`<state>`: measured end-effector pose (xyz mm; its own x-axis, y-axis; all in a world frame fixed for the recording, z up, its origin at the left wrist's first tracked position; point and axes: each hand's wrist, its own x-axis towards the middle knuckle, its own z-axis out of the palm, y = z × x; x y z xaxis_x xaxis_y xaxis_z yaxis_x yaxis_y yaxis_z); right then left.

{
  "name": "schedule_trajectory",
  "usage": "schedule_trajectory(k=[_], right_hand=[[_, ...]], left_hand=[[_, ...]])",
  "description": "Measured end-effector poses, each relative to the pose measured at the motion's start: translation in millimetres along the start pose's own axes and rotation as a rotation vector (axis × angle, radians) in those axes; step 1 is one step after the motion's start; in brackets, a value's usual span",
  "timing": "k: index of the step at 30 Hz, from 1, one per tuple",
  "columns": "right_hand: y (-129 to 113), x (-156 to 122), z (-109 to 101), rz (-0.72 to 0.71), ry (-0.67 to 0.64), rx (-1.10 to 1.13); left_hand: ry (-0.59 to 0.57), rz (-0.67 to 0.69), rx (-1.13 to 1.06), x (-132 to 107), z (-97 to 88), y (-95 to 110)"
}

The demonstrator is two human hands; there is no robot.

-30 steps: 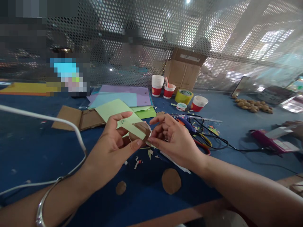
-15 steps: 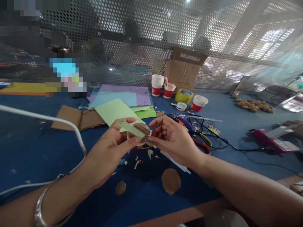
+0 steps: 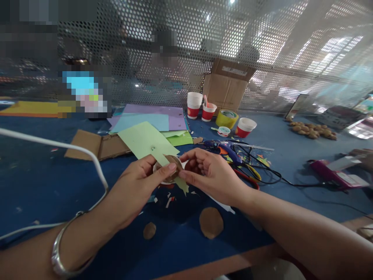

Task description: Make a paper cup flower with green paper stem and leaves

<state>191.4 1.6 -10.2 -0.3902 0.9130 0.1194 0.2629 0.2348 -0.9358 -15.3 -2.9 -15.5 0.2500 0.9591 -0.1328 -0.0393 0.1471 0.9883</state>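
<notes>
My left hand (image 3: 140, 181) is wrapped round a paper cup (image 3: 156, 169) with a white rim and a bit of red showing below. The left thumb presses on a brown cardboard piece (image 3: 174, 160) lying over the cup's mouth. A pale green paper strip (image 3: 159, 157) runs under that thumb, with a cut green end (image 3: 183, 186) hanging out on the near side. My right hand (image 3: 205, 171) pinches the right edge of the cardboard piece between thumb and forefinger, its other fingers curled. My hands hide most of the cup.
A small cardboard disc (image 3: 149, 231) and a larger one (image 3: 211, 223) lie in front of me. Beyond are coloured paper sheets (image 3: 145, 136), red-and-white cups (image 3: 246, 127), yellow tape (image 3: 226, 119), a blue glue gun (image 3: 233, 151) and scissors (image 3: 247, 177). A white cable (image 3: 72, 146) curves at left.
The cup and cardboard have tilted and come slightly left and down in my hands. The cardboard piece sits flatter over the cup, and the green strip's cut end now hangs below.
</notes>
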Motion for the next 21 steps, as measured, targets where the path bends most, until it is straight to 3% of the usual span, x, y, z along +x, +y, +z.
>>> schedule_trajectory(k=[13, 18, 21], right_hand=[[3.9, 1.4, 1.2, 0.071, -0.038, 0.126], [0.1, 0.6, 0.6, 0.108, -0.055, 0.123], [0.2, 0.1, 0.7, 0.101, -0.056, 0.083]], left_hand=[[-0.105, 0.012, 0.176, -7.4, 2.5, -0.2], [-0.080, -0.004, 0.276, -7.5, 5.6, 4.2], [-0.048, 0.053, 0.330, -5.7, 1.6, 3.1]])
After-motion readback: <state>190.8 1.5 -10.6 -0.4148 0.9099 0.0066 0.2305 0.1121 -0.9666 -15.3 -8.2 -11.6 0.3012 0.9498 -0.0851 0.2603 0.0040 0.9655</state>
